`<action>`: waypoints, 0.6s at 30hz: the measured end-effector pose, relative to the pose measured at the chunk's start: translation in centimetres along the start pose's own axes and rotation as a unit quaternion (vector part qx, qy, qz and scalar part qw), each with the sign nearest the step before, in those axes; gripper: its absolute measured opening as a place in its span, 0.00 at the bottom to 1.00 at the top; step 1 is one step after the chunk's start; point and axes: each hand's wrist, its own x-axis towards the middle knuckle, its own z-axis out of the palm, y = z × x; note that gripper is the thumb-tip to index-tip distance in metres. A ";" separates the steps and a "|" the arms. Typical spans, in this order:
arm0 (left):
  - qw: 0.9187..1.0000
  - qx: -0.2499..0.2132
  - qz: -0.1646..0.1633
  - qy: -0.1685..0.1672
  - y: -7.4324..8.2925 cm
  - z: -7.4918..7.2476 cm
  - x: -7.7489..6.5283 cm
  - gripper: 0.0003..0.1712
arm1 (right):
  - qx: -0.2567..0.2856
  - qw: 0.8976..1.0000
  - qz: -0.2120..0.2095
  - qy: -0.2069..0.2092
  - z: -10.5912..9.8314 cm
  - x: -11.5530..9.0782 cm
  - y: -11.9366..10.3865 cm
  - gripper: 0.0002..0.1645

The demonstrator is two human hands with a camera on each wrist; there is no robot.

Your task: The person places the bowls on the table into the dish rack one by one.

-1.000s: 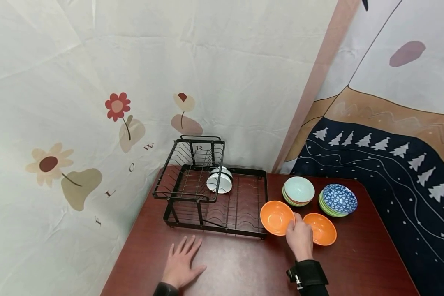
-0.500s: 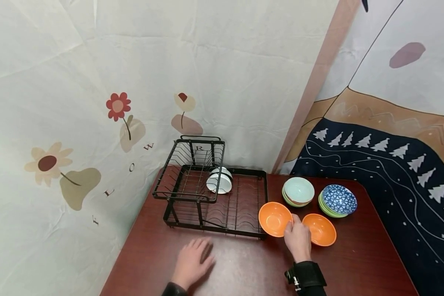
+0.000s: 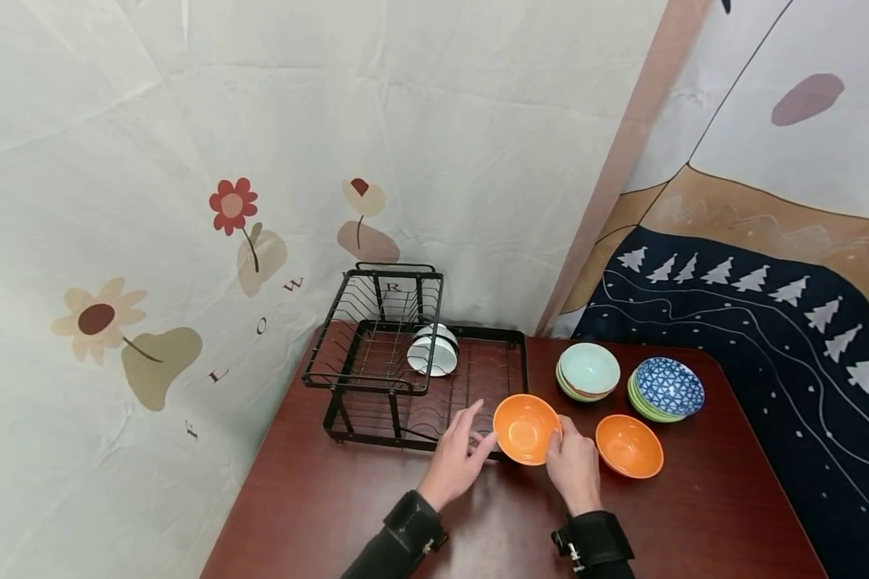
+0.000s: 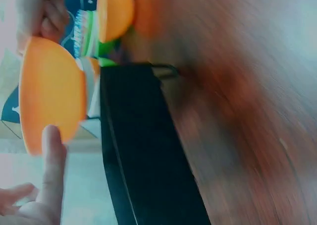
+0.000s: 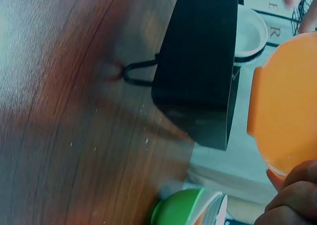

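My right hand (image 3: 575, 468) pinches the right rim of an orange bowl (image 3: 526, 429), thumb on the inner side, holding it up by the front right corner of the black dish rack (image 3: 365, 387). My left hand (image 3: 454, 460) is at the bowl's left side with fingers extended. In the left wrist view, a fingertip (image 4: 51, 135) overlaps the lower part of the orange bowl (image 4: 52, 88); contact is unclear. The right wrist view shows the bowl's outside (image 5: 287, 101) and curled fingers at its edge. White bowls (image 3: 432, 355) stand tilted in the rack.
A second orange bowl (image 3: 629, 447) lies on the table (image 3: 702, 515), right of my right hand. Behind it are a stack topped by a pale blue bowl (image 3: 589, 368) and another topped by a blue-patterned bowl (image 3: 669, 386). Printed cloth (image 3: 492, 161) hangs behind.
My left hand has lifted off the table and moved right and forward to the bowl's left side. My right hand has carried the orange bowl slightly left.
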 end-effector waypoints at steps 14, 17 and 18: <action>0.997 0.026 -0.038 0.062 0.2 2.5 1.3 0.33 | 0.005 0.999 -0.034 -0.018 1.2 -0.7 -0.4 0.22; 0.996 0.056 -0.025 0.071 0.3 2.4 1.6 0.35 | 0.009 0.998 -0.054 0.004 0.5 -0.5 0.5 0.23; 0.995 0.062 -0.021 0.071 0.3 2.3 1.7 0.35 | 0.011 0.998 -0.056 0.016 0.0 -0.4 1.0 0.24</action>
